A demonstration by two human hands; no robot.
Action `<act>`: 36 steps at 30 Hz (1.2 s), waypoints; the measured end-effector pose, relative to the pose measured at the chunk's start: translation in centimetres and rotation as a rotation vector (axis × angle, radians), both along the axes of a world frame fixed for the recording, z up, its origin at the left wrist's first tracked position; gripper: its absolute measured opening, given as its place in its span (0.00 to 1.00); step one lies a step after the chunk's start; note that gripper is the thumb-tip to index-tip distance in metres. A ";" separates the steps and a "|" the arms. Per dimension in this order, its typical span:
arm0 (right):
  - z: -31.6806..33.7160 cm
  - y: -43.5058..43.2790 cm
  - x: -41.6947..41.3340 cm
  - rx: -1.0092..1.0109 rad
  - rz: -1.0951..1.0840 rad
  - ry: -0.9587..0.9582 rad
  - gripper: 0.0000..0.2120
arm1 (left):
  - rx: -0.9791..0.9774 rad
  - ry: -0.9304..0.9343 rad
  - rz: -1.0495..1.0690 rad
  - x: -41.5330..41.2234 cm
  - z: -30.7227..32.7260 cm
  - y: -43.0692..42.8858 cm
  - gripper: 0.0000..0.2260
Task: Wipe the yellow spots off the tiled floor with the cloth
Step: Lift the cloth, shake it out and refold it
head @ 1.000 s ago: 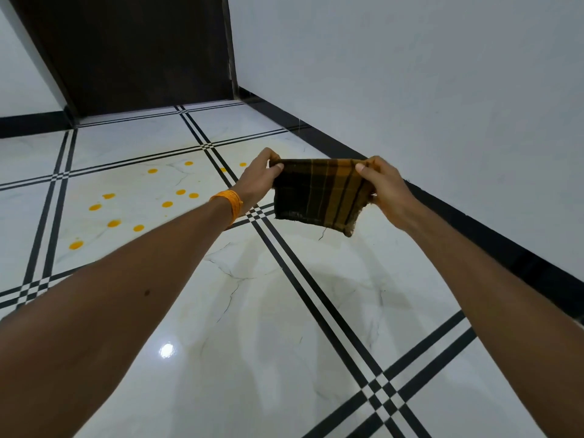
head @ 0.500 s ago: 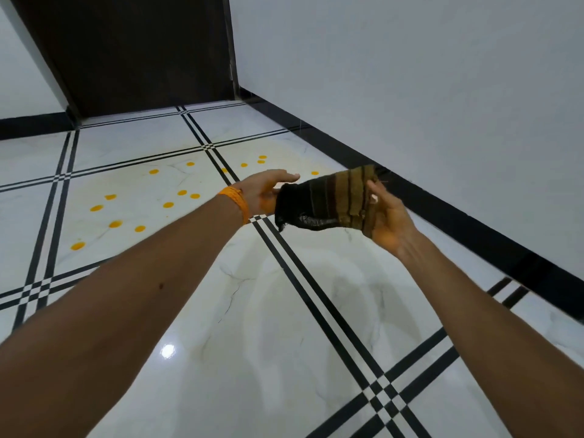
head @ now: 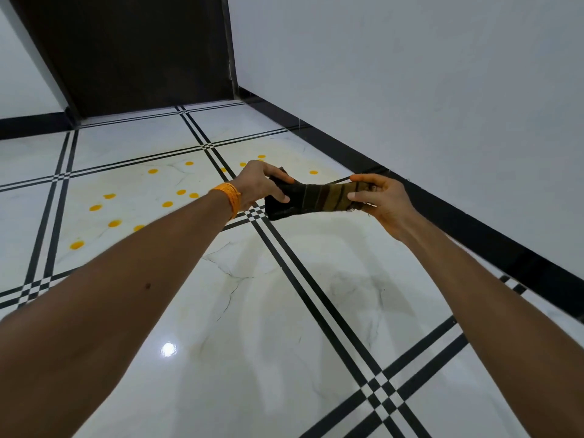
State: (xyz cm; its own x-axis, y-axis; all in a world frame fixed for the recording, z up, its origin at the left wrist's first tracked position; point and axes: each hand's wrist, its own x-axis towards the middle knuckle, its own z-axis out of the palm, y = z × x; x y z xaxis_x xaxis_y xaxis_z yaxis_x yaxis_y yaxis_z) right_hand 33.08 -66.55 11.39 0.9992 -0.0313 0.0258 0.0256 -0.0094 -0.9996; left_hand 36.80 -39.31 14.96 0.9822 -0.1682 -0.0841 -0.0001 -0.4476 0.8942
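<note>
A dark brown and olive striped cloth [head: 316, 197] is folded into a narrow band and held in the air between both hands. My left hand [head: 260, 184], with an orange wristband, grips its left end. Its right end is pinched by my right hand [head: 377, 196]. Several yellow spots [head: 114, 223] lie on the white tiled floor [head: 252, 327] beyond and to the left of my hands, with a few more yellow spots [head: 313, 172] behind the cloth near the wall.
A white wall [head: 410, 90] with a black skirting [head: 474, 226] runs along the right. A dark door [head: 142, 52] closes the far end. Black double lines cross the glossy floor tiles.
The cloth hung open as a flat rectangle a second ago. It has since been folded and is now a narrow band stretched between both hands, held lower.
</note>
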 end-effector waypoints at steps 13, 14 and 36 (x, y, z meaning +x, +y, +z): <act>2.2 2.2 1.1 -0.374 -0.100 -0.047 0.05 | 0.227 -0.222 -0.003 -0.3 -0.8 0.4 0.06; 2.4 2.6 1.1 -0.310 -0.073 0.000 0.06 | 0.184 -0.165 -0.011 -0.4 -0.8 0.4 0.05; 5.8 5.0 1.7 -0.110 -0.030 -0.005 0.07 | -0.282 0.334 -0.398 -3.2 -0.1 -3.7 0.12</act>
